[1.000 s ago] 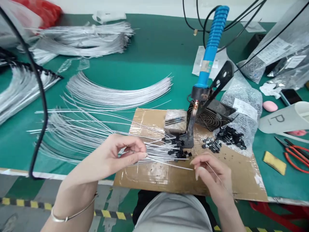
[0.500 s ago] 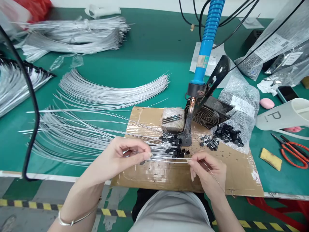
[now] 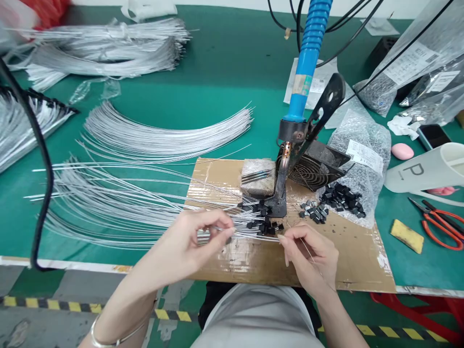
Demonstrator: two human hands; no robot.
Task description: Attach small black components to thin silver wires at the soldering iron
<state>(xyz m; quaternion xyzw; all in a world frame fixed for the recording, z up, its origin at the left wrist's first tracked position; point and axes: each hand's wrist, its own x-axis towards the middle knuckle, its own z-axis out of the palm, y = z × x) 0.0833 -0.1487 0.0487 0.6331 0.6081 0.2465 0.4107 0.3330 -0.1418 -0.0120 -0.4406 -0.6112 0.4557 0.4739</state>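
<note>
My left hand is closed, thumb and forefinger pinching thin white wires in front of the soldering stand. Those wires stretch right to the fingertips of my right hand, which is also closed in a pinch. A thin strand, like solder wire, runs through the right hand. Just behind lie white wires ending in small black connectors. A soldering iron with a blue handle stands above them in its holder, its tip pointing down. Exactly what the right fingertips grip is partly hidden.
Under the hands lies a cardboard sheet. Loose black connectors rest on a bubble-wrap bag at right, beside a small fan. Further right are a yellow sponge, red-handled pliers and a white jug. Wire bundles lie behind.
My left hand has slid a little to the right along the wires, closer to my right hand. The right hand stays nearly in place, and the view has shifted slightly.
</note>
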